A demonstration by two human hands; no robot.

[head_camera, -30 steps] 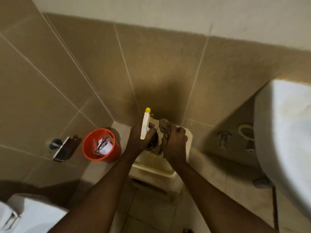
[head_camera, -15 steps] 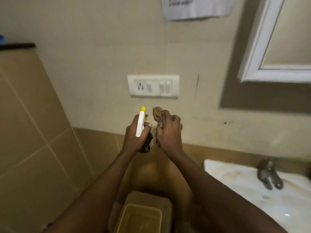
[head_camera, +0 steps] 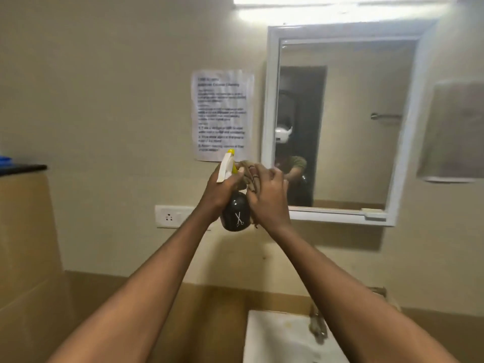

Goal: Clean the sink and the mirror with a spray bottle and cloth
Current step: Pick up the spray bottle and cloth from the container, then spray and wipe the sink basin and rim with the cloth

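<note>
Black-bodied spray bottle (head_camera: 235,213) up in the left hand (head_camera: 219,191), fingers wrapped round it; right hand (head_camera: 268,199) bunches the cloth (head_camera: 248,176) alongside. Best aim the nozzle squarely at the mirror (head_camera: 345,121) before squeezing; sink (head_camera: 275,336) waits below.

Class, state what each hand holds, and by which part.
Left hand grips the spray bottle at its neck; right hand holds the bunched cloth beside it.

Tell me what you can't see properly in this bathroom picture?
- Wall notice: print blurred, unreadable.
- Cloth: mostly hidden behind the right hand.
- Spray bottle: neck covered by the left hand.
- Sink: cut off by the bottom edge.
- Tap: blurred.
</note>
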